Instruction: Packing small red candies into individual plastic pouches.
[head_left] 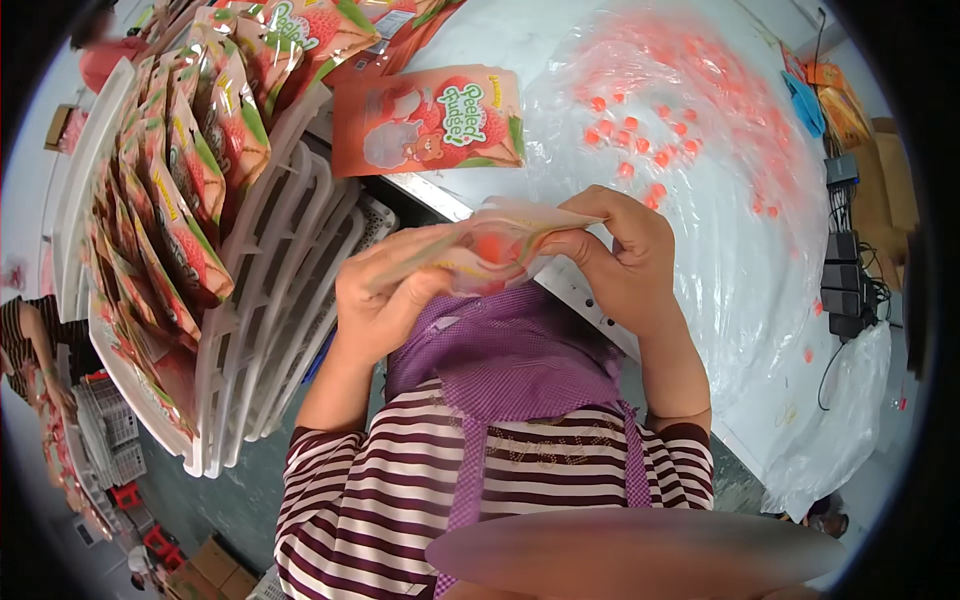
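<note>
Between my two hands is a candy pouch [440,255], its mouth spread apart and tilted up toward me. Something red shows inside it, but the separate pieces cannot be made out. My left hand [385,300] grips one side edge, with the thumb along the near face. On the opposite edge, my right hand [630,250] pinches the pouch between thumb and fingers. Just beyond lies a flat pink pouch [430,120] with a strawberry and bear print, at the table's edge. Small red candies [640,135] are scattered to the right on clear plastic sheeting [680,270].
At left, a white crate [130,370] full of upright printed pouches [180,190] rests on a stack of crates [300,250]. Black power adapters [845,270] and cables line the table's right side, near a clear plastic bag [840,430]. Another person's arm [45,350] shows far left.
</note>
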